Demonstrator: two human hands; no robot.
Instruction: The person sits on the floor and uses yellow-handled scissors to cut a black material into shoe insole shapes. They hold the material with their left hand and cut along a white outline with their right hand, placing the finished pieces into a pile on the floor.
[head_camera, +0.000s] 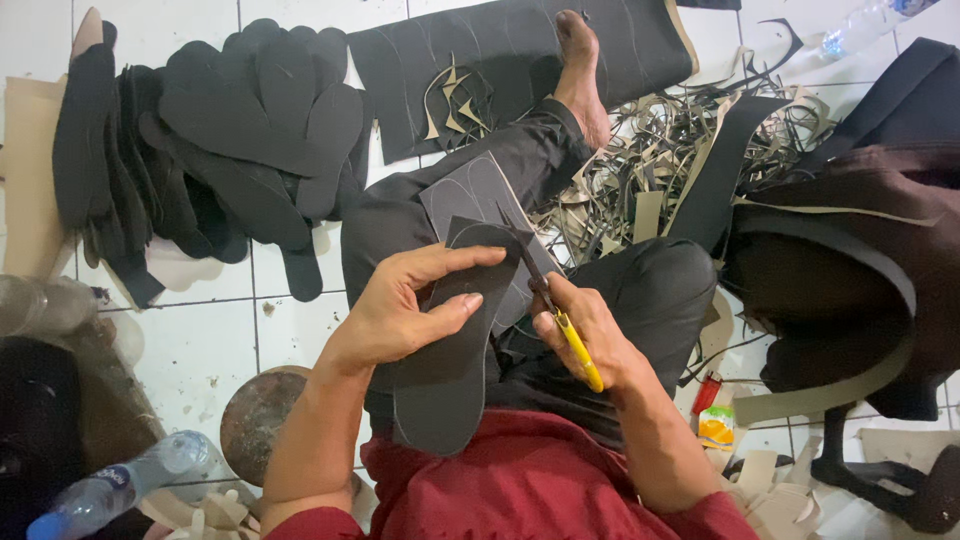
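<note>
Over the lap, hands (410, 305) scissor (555, 310) a smooth, sole-shaped black sheet (445, 370).

Left hand (405, 305) fingers spread, pinching; right hand (585, 335) fist closed, both forearms bent inward.

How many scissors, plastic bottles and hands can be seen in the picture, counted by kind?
Scissors, yellow-handled: 1
Plastic bottles: 2, one by the lower left corner, one at the upper right
Hands: 2, left hand on a dark sole piece, right hand on the scissors
Total: 5
</note>
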